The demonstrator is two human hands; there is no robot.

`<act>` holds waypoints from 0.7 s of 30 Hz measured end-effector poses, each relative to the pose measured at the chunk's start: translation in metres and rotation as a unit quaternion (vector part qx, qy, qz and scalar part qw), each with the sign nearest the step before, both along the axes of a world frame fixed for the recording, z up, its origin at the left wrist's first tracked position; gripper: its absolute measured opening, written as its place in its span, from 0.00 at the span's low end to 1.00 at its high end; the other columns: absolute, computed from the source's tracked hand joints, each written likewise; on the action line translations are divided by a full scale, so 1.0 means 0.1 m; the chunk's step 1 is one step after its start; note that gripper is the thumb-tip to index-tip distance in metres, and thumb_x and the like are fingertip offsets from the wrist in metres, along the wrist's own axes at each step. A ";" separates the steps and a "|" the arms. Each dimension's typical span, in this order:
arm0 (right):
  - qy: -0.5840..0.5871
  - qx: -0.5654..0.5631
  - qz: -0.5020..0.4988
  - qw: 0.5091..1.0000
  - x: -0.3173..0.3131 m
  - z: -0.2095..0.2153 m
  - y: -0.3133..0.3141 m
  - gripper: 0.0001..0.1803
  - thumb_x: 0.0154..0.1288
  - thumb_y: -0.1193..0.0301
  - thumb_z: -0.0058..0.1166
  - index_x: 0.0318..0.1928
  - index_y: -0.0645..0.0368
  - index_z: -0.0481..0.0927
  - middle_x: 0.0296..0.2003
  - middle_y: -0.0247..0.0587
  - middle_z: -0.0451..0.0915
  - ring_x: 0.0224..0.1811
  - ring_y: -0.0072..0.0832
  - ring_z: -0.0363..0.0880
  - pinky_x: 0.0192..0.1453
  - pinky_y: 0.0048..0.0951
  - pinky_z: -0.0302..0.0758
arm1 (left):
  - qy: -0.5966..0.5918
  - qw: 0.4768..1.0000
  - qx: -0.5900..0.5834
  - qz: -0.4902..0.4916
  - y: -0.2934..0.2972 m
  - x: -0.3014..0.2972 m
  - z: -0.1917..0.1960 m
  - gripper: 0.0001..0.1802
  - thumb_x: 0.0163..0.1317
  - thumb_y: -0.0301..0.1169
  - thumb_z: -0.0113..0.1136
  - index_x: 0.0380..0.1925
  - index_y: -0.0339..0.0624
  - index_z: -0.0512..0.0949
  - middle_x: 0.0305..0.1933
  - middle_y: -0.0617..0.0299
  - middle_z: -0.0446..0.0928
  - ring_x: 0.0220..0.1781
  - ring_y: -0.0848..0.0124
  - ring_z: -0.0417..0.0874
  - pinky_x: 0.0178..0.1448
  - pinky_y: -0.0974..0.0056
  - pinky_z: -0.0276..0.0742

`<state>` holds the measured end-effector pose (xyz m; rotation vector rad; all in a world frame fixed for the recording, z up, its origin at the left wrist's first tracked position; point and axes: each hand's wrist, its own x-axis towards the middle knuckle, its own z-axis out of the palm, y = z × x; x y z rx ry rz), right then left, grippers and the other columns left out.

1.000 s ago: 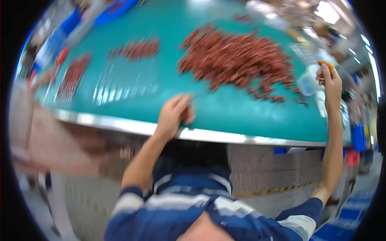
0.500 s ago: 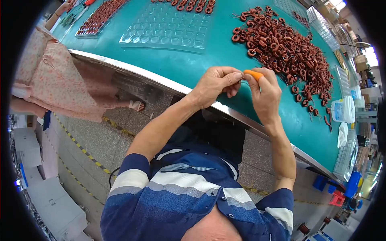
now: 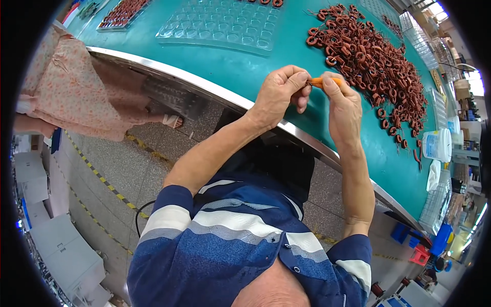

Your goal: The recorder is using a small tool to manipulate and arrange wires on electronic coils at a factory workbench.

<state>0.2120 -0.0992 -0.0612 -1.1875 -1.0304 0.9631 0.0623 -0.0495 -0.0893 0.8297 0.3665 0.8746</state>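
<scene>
Just over the near edge of the green table, my two hands meet at the fingertips. My right hand [image 3: 343,100] is closed around a small tool with an orange handle [image 3: 327,81], whose narrow end points at my left fingers. My left hand [image 3: 280,94] pinches thumb against forefinger; what sits in that pinch is mostly hidden, with only a small dark bit showing by the tool's end. To the right of my hands lies a big heap of reddish-brown wire-wound ring coils [image 3: 371,64], their thin leads sticking out.
A clear plastic tray [image 3: 220,33] with round pockets lies beyond my left hand, coils at its far edge. Another coil-filled tray [image 3: 123,14] is farther left. A white tub [image 3: 437,145] and a wire basket [image 3: 437,204] stand right. A person in a floral garment [image 3: 76,97] is at left.
The orange handle has turned from a raised tilt to nearly level, its narrow end now toward my left fingers. The view has shifted slightly, so the tray and heap sit higher.
</scene>
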 end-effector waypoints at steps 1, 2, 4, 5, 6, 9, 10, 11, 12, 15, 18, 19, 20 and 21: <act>-0.001 0.001 -0.002 1.000 0.01 -0.04 0.00 0.11 0.68 0.70 0.54 0.41 0.68 0.81 0.41 0.32 0.80 0.42 0.21 0.74 0.52 0.24 0.69 | -0.001 1.000 -0.004 0.006 0.00 0.00 0.00 0.11 0.71 0.36 0.51 0.39 0.38 0.74 0.29 0.64 0.73 0.24 0.76 0.73 0.27 0.70 0.72; 0.054 -0.025 0.001 0.998 0.03 -0.06 0.00 0.12 0.68 0.70 0.54 0.42 0.68 0.81 0.40 0.33 0.80 0.42 0.21 0.75 0.52 0.23 0.69 | -0.002 1.000 -0.008 0.011 0.01 0.01 0.00 0.11 0.71 0.36 0.50 0.39 0.39 0.73 0.28 0.64 0.73 0.24 0.76 0.73 0.27 0.70 0.72; 0.096 -0.069 -0.003 0.993 0.04 -0.11 0.01 0.14 0.69 0.67 0.54 0.44 0.66 0.81 0.39 0.34 0.80 0.42 0.19 0.75 0.51 0.21 0.70 | 0.012 1.000 0.005 -0.004 0.02 0.01 -0.02 0.10 0.71 0.35 0.50 0.41 0.39 0.73 0.29 0.64 0.73 0.25 0.76 0.73 0.28 0.70 0.73; 0.095 -0.067 -0.004 0.993 0.04 -0.11 0.00 0.14 0.69 0.67 0.54 0.44 0.66 0.81 0.39 0.34 0.80 0.42 0.19 0.75 0.51 0.21 0.70 | 0.028 0.999 0.018 -0.020 0.03 0.02 -0.02 0.10 0.72 0.35 0.49 0.44 0.39 0.73 0.29 0.64 0.73 0.25 0.76 0.73 0.29 0.70 0.73; 0.035 -0.063 -0.023 0.997 0.04 -0.11 -0.01 0.15 0.68 0.64 0.55 0.45 0.64 0.82 0.37 0.33 0.80 0.40 0.17 0.74 0.48 0.20 0.70 | 0.026 0.999 0.018 -0.021 0.02 0.02 -0.02 0.10 0.72 0.35 0.49 0.44 0.39 0.73 0.29 0.64 0.73 0.25 0.76 0.73 0.29 0.70 0.73; -0.043 -0.064 -0.054 0.996 0.05 -0.01 -0.12 0.16 0.67 0.61 0.56 0.45 0.61 0.82 0.34 0.31 0.80 0.35 0.15 0.72 0.42 0.19 0.69 | 0.026 0.998 0.045 -0.029 0.01 0.00 -0.01 0.12 0.71 0.32 0.50 0.49 0.38 0.70 0.31 0.64 0.72 0.28 0.77 0.74 0.32 0.71 0.74; -0.059 -0.068 -0.064 0.994 0.05 0.05 -0.16 0.17 0.68 0.60 0.56 0.46 0.61 0.81 0.33 0.32 0.80 0.33 0.15 0.72 0.40 0.18 0.69 | 0.034 0.997 0.062 -0.029 0.01 0.00 -0.02 0.13 0.71 0.31 0.50 0.50 0.37 0.70 0.31 0.64 0.72 0.29 0.77 0.75 0.33 0.71 0.74; -0.075 -0.073 -0.073 0.992 0.06 0.07 -0.20 0.18 0.68 0.59 0.56 0.46 0.61 0.81 0.32 0.32 0.80 0.30 0.15 0.72 0.37 0.17 0.68 | 0.041 0.996 0.078 -0.029 0.02 -0.01 -0.02 0.14 0.70 0.30 0.51 0.52 0.36 0.69 0.32 0.65 0.72 0.30 0.77 0.75 0.34 0.71 0.74; -0.067 -0.087 -0.052 0.993 0.10 0.06 -0.24 0.18 0.68 0.59 0.55 0.46 0.63 0.80 0.32 0.34 0.80 0.29 0.15 0.73 0.33 0.16 0.69 | 0.040 0.996 0.078 -0.031 0.01 0.00 -0.02 0.14 0.70 0.30 0.51 0.52 0.36 0.69 0.32 0.65 0.72 0.30 0.77 0.75 0.34 0.71 0.74; -0.030 -0.101 -0.002 0.994 0.08 0.00 -0.30 0.20 0.68 0.59 0.55 0.45 0.67 0.80 0.32 0.35 0.80 0.27 0.16 0.76 0.29 0.16 0.70 | 0.043 0.994 0.095 -0.030 0.00 0.00 0.01 0.14 0.69 0.29 0.52 0.52 0.35 0.68 0.31 0.64 0.72 0.30 0.77 0.75 0.34 0.70 0.75; -0.021 -0.106 0.013 0.994 0.05 -0.03 -0.26 0.20 0.69 0.59 0.53 0.45 0.67 0.80 0.31 0.34 0.80 0.28 0.17 0.76 0.30 0.16 0.71 | 0.064 0.992 0.106 -0.025 0.00 0.01 0.02 0.14 0.69 0.29 0.53 0.51 0.34 0.69 0.32 0.64 0.73 0.30 0.77 0.76 0.34 0.70 0.76; -0.021 -0.104 0.014 0.994 0.04 -0.06 -0.24 0.20 0.69 0.59 0.53 0.45 0.67 0.80 0.31 0.34 0.80 0.28 0.17 0.76 0.30 0.16 0.71 | 0.059 0.992 0.107 -0.033 0.00 0.02 0.01 0.14 0.69 0.29 0.53 0.51 0.34 0.69 0.32 0.64 0.73 0.30 0.77 0.76 0.34 0.71 0.76; -0.028 -0.083 0.009 0.996 0.03 -0.09 -0.21 0.19 0.70 0.60 0.52 0.43 0.66 0.81 0.29 0.34 0.80 0.27 0.17 0.76 0.29 0.17 0.71 | 0.055 0.992 0.107 -0.040 0.00 0.03 0.00 0.14 0.69 0.29 0.53 0.51 0.33 0.69 0.32 0.64 0.73 0.29 0.78 0.76 0.34 0.71 0.76; -0.035 -0.062 0.006 0.997 0.00 -0.10 -0.19 0.18 0.71 0.60 0.51 0.42 0.66 0.82 0.27 0.35 0.80 0.26 0.18 0.76 0.29 0.17 0.72 | 0.055 0.992 0.109 -0.038 0.00 0.03 -0.02 0.14 0.69 0.29 0.53 0.51 0.33 0.69 0.32 0.64 0.73 0.29 0.78 0.76 0.34 0.71 0.76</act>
